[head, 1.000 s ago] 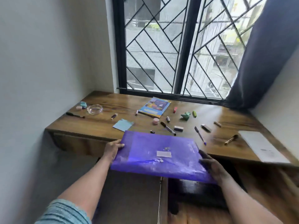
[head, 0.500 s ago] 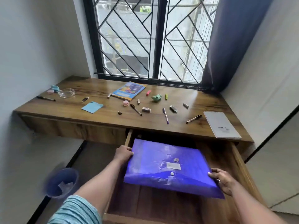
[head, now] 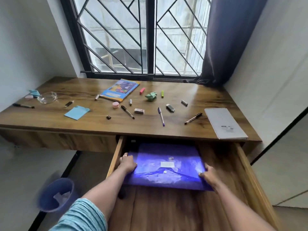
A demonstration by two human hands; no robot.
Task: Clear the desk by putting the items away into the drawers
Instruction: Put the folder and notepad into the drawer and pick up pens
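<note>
Home study nook: wooden desk, barred window, curtain.

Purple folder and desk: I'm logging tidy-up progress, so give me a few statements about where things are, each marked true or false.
1. Both hands hold the purple folder, the left hand and right hand at opposite edges. True.
2. The folder is on the desk top. False: it is down inside the open drawer.
3. The white notepad lies at the desk's right end. True.
4. The glass bowl sits beside the notepad. False: it is at the far left end.
5. The blue bin stands on the floor. True.
</note>
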